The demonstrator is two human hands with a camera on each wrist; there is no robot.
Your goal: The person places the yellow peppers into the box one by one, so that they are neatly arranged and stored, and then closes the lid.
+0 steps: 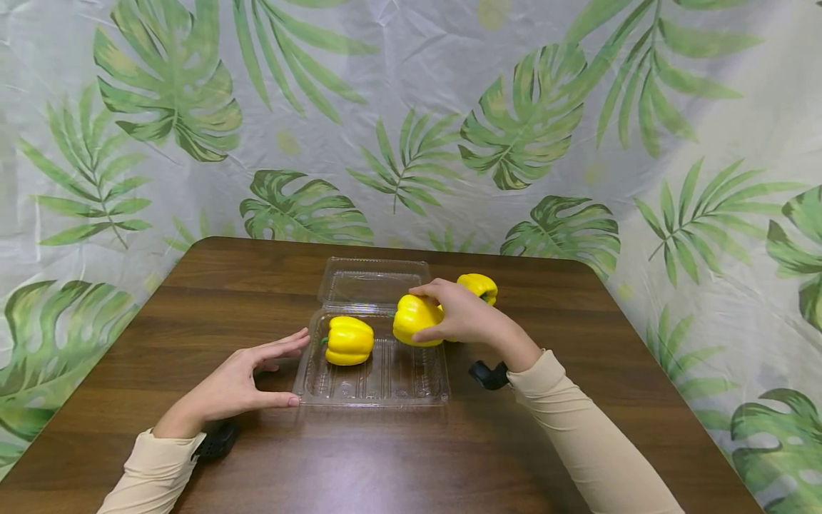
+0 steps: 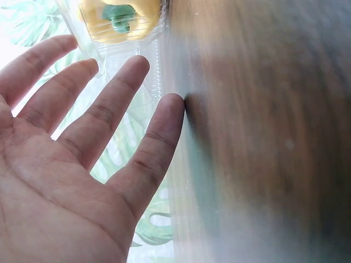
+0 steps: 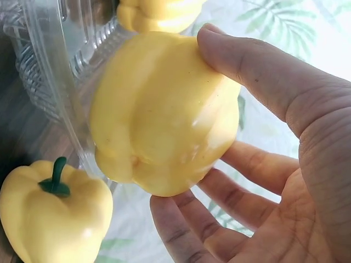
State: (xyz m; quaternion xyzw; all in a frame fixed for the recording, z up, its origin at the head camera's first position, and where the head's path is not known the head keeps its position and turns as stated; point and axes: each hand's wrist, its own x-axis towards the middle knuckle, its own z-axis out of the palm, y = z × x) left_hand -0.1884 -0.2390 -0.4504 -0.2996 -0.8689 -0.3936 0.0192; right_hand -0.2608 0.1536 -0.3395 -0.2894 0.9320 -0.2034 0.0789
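My right hand (image 1: 472, 314) grips a yellow bell pepper (image 1: 414, 321) over the right part of a clear plastic clamshell container (image 1: 385, 396). Seen from the right wrist, the thumb lies on one side of this pepper and the fingers on the other. Another yellow bell pepper (image 1: 349, 341) lies on its side in the container's left half, green stem pointing left. At the container's left edge is my left hand (image 1: 240, 382), thumb and fingers spread and nearly straight, holding nothing; whether the fingertips touch the plastic, I cannot tell.
The container's lid (image 1: 375, 278) lies folded back behind its base. Beyond my right hand, a further yellow bell pepper (image 1: 478, 287) rests on the brown wooden table (image 1: 257, 285). A leaf-patterned curtain (image 1: 411, 143) hangs behind the table.
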